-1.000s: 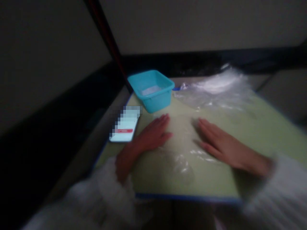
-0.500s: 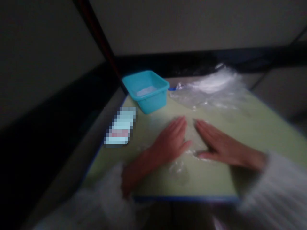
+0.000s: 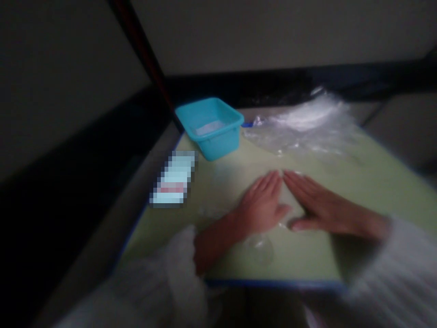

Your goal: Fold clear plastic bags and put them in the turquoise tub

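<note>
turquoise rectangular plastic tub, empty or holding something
Holding something: a flat white item shows inside the turquoise tub, on its bottom. Too blurred to tell what it is.

Clr. plastic (image 3: pixel 259 250) blurry, pt. hidden

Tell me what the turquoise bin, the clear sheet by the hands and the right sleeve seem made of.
Turquoise bin: probably plastic, satin, given its even color and thick rim.
Clear sheet: likely plastic film, glossy, see-through with bright creases.
Right sleeve: perhaps knit, matte, with faint ribs; blur hides the fiber.
</note>
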A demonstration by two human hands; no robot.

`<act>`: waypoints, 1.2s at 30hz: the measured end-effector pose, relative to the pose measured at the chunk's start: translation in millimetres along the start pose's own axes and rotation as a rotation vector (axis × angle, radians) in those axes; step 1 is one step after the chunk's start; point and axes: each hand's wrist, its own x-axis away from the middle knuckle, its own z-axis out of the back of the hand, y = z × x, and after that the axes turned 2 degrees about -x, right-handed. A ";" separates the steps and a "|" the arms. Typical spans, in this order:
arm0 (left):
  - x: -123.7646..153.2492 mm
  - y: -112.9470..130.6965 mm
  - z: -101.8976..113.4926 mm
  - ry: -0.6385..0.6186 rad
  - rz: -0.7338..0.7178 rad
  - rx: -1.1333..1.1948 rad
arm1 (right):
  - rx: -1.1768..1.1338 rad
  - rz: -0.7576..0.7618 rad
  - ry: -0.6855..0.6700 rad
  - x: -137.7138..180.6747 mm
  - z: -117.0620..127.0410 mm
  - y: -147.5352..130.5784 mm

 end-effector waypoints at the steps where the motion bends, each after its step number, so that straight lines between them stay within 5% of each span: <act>1: 0.6 -0.4 -1.3 0.009 0.000 -0.001 | -0.003 -0.006 -0.015 1.2 0.3 1.3; 12: 3.5 -5.2 -3.5 0.052 0.014 -0.012 | -0.035 -0.070 -0.085 5.2 0.9 6.1; 19: 15.3 -33.8 -7.2 0.091 0.035 -0.013 | -0.031 -0.073 -0.082 3.5 -1.1 6.1; 36: 46.4 -92.8 14.4 -0.065 0.217 -0.027 | -0.034 -0.083 -0.121 5.8 -1.0 11.0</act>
